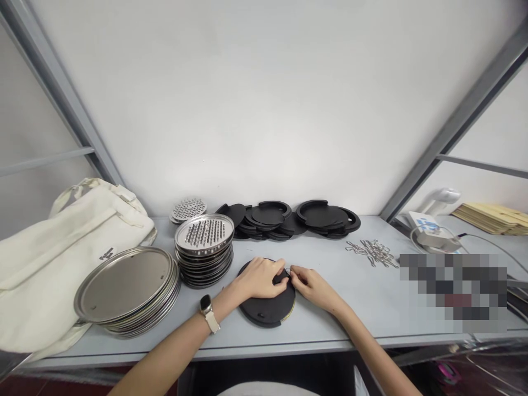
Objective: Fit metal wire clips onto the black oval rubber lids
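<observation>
On the grey table in front of me lies a black round disc (264, 309) with a yellowish strip along its lower right edge. My left hand (262, 278) rests over its upper part, thumb and forefinger curled round a dark piece at the right rim. At that same rim, my right hand (311, 286) pinches what looks like a small wire clip (288, 270), partly hidden by the fingertips. Further right is a loose pile of similar metal wire clips (373, 253).
To the left stand a stack of round metal trays (127, 286) and a stack of grater plates (204, 236), beside a cream bag (53, 247). Black rings and discs (268, 214) line the wall. A white device (435, 236) with cables and a blurred patch (454, 291) are on the right.
</observation>
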Demonstrator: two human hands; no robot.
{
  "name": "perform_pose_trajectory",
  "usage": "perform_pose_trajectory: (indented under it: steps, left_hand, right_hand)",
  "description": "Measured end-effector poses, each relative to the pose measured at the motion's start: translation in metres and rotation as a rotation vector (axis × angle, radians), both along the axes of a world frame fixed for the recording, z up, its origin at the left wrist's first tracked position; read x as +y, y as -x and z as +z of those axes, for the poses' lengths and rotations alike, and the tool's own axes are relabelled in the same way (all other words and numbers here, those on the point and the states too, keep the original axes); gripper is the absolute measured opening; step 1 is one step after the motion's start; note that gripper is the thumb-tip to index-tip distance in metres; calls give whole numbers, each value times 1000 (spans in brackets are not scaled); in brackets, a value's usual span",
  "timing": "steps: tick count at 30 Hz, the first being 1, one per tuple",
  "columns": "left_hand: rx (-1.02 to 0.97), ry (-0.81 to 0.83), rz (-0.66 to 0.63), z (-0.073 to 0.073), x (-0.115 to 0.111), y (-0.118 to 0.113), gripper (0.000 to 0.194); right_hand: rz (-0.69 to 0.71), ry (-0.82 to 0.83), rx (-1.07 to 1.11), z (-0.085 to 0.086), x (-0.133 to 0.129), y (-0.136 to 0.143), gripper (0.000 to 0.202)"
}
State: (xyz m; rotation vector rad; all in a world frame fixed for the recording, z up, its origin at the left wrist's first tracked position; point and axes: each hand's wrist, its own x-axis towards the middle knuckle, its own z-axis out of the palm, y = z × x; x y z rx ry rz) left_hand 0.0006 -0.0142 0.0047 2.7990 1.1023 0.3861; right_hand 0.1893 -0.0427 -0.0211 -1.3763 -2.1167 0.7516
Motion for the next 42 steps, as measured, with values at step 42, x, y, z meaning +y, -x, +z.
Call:
perform_pose_trajectory:
  steps: [42]
  left_hand:
    - [42,-49,-115,4,1,5,20]
  right_hand:
    - [-8,-22,8,2,-4,5,26]
